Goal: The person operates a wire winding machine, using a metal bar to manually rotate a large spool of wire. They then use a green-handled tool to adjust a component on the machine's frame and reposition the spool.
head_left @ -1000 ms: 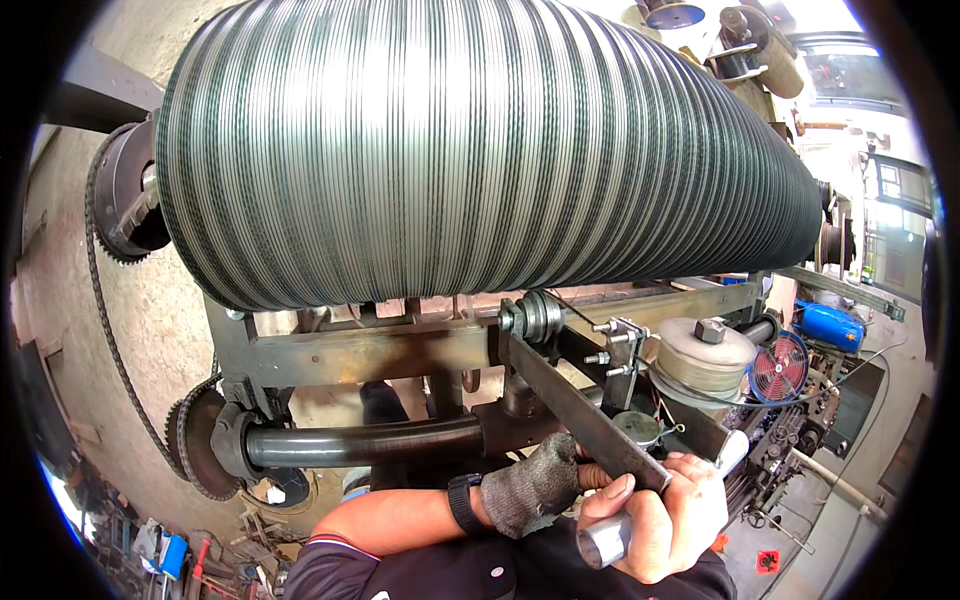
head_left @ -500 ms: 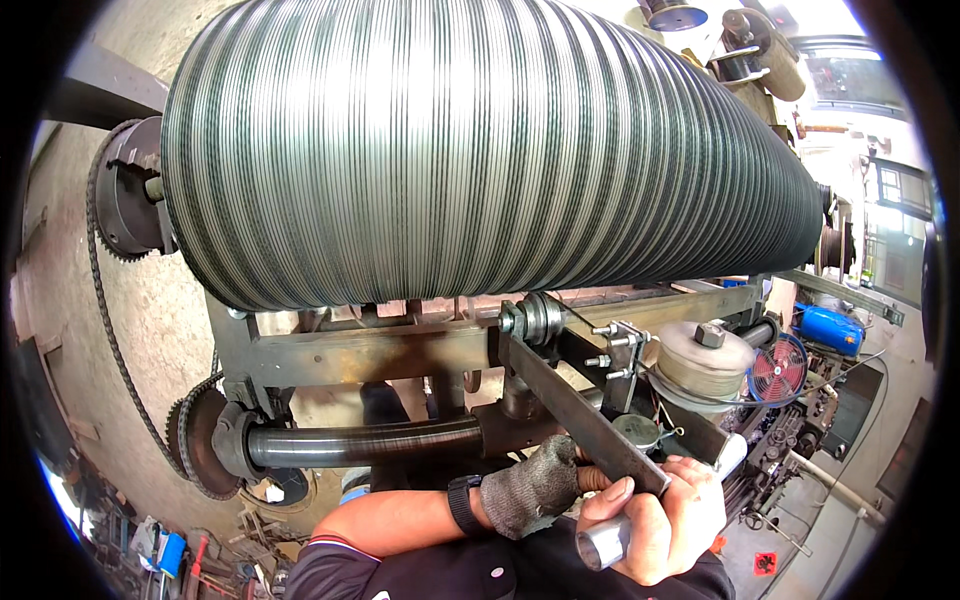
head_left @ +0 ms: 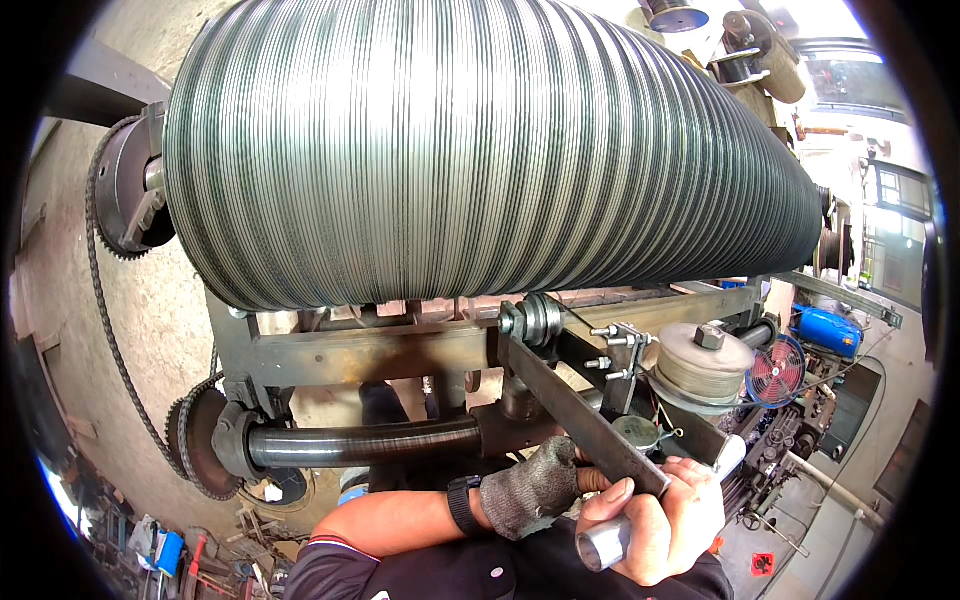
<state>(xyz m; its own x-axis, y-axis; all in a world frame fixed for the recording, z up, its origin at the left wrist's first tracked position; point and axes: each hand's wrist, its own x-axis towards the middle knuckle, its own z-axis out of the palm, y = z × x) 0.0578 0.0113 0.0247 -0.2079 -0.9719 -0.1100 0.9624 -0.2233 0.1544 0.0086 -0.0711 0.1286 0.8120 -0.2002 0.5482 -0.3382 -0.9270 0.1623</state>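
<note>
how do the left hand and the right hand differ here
The left hand wears a grey glove with at least some finger left uncovered; the right hand shows no glove.
The right hand is curled around a pale metal tube; the left hand reaches to the dark flat bar, its fingertips hidden.
A black wristband shows behind the left hand; none shows by the right hand.
Both are near the bar's lower end.

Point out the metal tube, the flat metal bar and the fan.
Metal tube (head_left: 609, 541): head view, on its left end.
Flat metal bar (head_left: 585, 417): head view, midway along its side.
Fan (head_left: 775, 371): head view, on its reddish middle.
</note>
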